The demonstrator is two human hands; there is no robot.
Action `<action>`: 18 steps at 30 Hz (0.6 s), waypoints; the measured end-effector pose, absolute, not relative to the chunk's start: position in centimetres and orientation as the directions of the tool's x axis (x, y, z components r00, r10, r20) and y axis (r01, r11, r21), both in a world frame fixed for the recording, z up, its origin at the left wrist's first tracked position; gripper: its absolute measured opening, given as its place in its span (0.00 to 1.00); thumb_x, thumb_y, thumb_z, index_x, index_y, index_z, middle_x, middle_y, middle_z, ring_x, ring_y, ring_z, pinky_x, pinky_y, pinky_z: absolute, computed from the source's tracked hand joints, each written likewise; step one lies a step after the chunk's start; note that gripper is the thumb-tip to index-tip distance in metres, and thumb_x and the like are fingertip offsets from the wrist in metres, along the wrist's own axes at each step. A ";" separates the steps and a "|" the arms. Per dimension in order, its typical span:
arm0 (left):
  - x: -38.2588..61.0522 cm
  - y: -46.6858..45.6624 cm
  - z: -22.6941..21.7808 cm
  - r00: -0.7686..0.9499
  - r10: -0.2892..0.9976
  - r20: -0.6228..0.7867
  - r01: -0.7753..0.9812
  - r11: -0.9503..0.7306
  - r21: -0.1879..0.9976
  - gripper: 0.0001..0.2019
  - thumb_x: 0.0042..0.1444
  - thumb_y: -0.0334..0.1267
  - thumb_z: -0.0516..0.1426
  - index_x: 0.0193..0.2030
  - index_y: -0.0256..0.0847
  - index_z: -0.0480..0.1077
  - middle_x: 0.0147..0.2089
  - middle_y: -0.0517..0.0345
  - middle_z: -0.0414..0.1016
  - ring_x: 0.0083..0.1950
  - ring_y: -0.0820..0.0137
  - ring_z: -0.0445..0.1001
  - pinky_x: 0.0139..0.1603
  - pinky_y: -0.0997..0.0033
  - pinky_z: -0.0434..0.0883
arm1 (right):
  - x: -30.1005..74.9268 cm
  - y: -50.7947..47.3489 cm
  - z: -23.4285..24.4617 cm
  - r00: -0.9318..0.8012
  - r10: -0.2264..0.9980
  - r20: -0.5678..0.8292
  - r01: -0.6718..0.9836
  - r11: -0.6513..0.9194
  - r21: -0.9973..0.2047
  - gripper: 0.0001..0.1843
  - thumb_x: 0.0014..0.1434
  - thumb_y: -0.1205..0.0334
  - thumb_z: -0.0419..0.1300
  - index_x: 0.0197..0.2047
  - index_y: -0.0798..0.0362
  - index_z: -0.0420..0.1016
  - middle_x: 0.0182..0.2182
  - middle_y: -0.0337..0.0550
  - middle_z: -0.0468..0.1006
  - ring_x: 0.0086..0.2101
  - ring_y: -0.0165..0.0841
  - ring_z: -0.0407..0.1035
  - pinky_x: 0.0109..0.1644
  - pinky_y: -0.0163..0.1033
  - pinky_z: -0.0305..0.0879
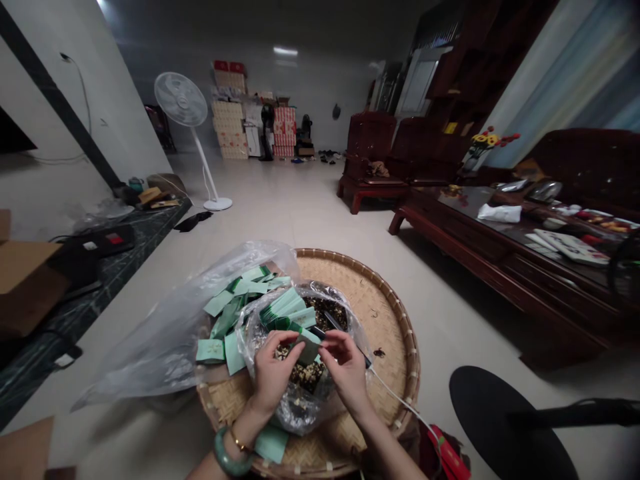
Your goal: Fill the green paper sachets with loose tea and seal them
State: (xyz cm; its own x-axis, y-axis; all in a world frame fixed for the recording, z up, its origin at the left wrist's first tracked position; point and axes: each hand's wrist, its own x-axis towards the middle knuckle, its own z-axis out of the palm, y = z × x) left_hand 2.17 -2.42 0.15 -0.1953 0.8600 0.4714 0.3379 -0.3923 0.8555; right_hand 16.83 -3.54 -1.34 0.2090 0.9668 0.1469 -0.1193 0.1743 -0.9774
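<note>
My left hand (273, 370) and my right hand (347, 368) meet over a clear plastic bag of dark loose tea (320, 317), both pinching one small grey-green packet (307, 350) between their fingertips. The bag rests on a round woven bamboo tray (385, 313). A bundle of green packets (285, 310) sits inside the bag's top. More green packets (227, 320) lie loose in a larger clear plastic bag (165, 333) on the tray's left. A green bangle (230, 457) circles my left wrist.
A dark wooden coffee table (500, 253) with dishes runs along the right, wooden chairs (370, 157) behind it. A black fan base (505, 427) sits at lower right. A dark counter (100, 267) with cardboard (25, 273) lines the left. A white standing fan (183, 103) and stacked boxes (233, 123) stand far back.
</note>
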 end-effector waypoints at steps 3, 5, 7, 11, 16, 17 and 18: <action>2.1 -2.5 0.3 -0.144 0.805 0.575 0.354 -0.501 0.790 0.01 0.52 0.34 0.61 0.33 0.40 0.74 0.30 0.59 0.75 0.33 0.70 0.73 0.34 0.72 0.70 | 16.9 -3.7 -1.5 0.219 0.964 0.153 -0.102 0.178 -0.979 0.14 0.51 0.59 0.65 0.41 0.52 0.71 0.30 0.41 0.78 0.31 0.33 0.73 0.35 0.36 0.70; 1.9 -2.6 0.3 -0.094 0.764 0.638 0.346 -0.576 0.741 0.01 0.53 0.31 0.61 0.32 0.41 0.74 0.29 0.59 0.75 0.33 0.70 0.73 0.35 0.72 0.70 | 16.9 -3.8 -1.4 0.222 0.963 0.153 -0.102 0.179 -0.979 0.14 0.51 0.59 0.65 0.41 0.52 0.71 0.30 0.42 0.78 0.31 0.33 0.73 0.35 0.36 0.70; 1.8 -2.6 0.4 -0.051 0.728 0.683 0.340 -0.631 0.698 0.04 0.53 0.29 0.61 0.31 0.41 0.75 0.29 0.59 0.76 0.33 0.70 0.72 0.36 0.71 0.69 | 17.0 -3.8 -1.4 0.227 0.962 0.151 -0.109 0.179 -0.978 0.14 0.51 0.59 0.65 0.41 0.52 0.71 0.30 0.41 0.78 0.30 0.33 0.73 0.35 0.36 0.71; 1.7 -2.5 0.5 -0.053 0.742 0.669 0.352 -0.613 0.708 0.04 0.53 0.29 0.60 0.29 0.41 0.74 0.28 0.59 0.75 0.33 0.70 0.72 0.36 0.71 0.69 | 16.9 -3.8 -1.4 0.229 0.962 0.146 -0.112 0.175 -0.978 0.14 0.50 0.60 0.65 0.40 0.52 0.71 0.29 0.40 0.78 0.31 0.32 0.74 0.36 0.36 0.71; 1.8 -2.2 0.2 -0.069 0.901 0.428 0.327 -0.384 0.863 0.07 0.49 0.36 0.62 0.36 0.40 0.76 0.27 0.60 0.72 0.29 0.71 0.71 0.32 0.73 0.69 | 16.9 -3.8 -1.7 0.169 0.973 0.155 -0.078 0.170 -0.982 0.13 0.52 0.60 0.64 0.41 0.52 0.70 0.30 0.40 0.78 0.31 0.32 0.74 0.37 0.36 0.71; 1.7 -2.1 0.1 -0.036 0.918 0.394 0.307 -0.365 0.879 0.05 0.49 0.37 0.62 0.33 0.39 0.77 0.26 0.60 0.72 0.28 0.71 0.70 0.31 0.74 0.69 | 17.0 -3.7 -1.8 0.154 0.976 0.156 -0.070 0.168 -0.983 0.13 0.53 0.60 0.64 0.41 0.52 0.70 0.29 0.40 0.78 0.31 0.32 0.74 0.36 0.36 0.71; 1.6 -1.9 0.0 -0.011 0.929 0.370 0.287 -0.352 0.891 0.05 0.49 0.38 0.62 0.29 0.39 0.77 0.25 0.60 0.72 0.28 0.72 0.70 0.30 0.74 0.68 | 17.1 -3.6 -1.9 0.144 0.978 0.154 -0.061 0.164 -0.985 0.13 0.54 0.59 0.63 0.42 0.52 0.69 0.29 0.40 0.78 0.31 0.33 0.74 0.36 0.36 0.71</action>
State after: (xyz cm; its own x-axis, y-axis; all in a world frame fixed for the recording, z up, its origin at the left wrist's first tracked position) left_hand 1.60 -1.95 -0.04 -0.0109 0.9289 0.3702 0.2867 -0.3518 0.8911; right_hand 17.09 -3.62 -1.91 0.1443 0.9775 0.1538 -0.0613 0.1640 -0.9846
